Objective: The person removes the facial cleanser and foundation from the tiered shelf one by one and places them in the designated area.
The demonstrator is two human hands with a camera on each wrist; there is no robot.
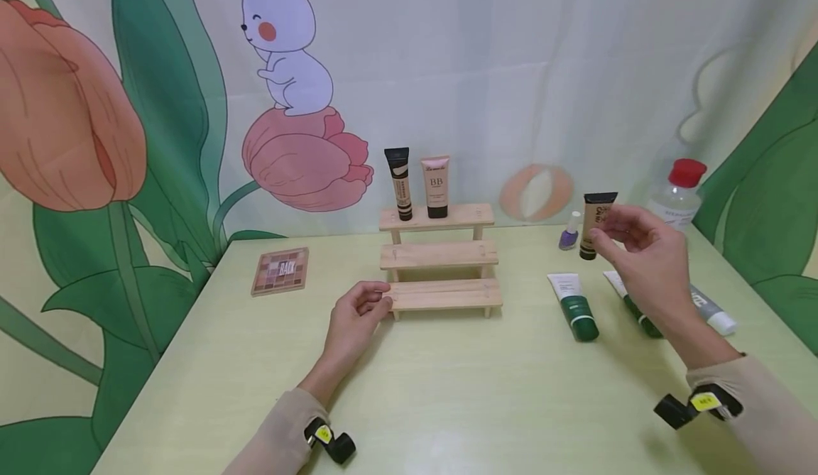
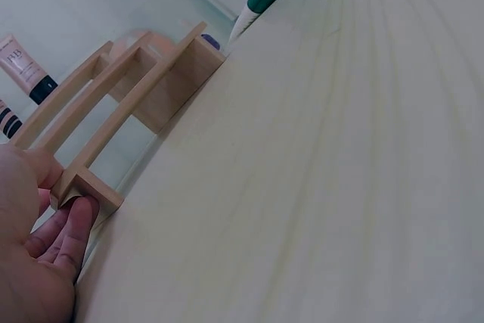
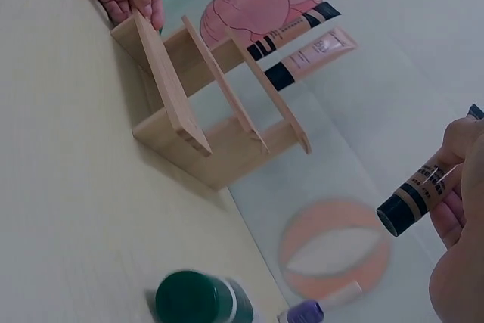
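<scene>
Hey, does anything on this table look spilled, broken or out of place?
Nothing really stands out: I see no spill or damage. Two tubes stand on the wooden stand's top step, and the right hand holds another tube. The palette lies slightly askew at left, but that hardly looks odd.

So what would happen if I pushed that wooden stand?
The wooden stand looks light, built of thin planks, so it may slide easily. Its boards seem rigid, so it likely won't bend. The two tubes standing on its top tier, caps down, might topple.
</scene>
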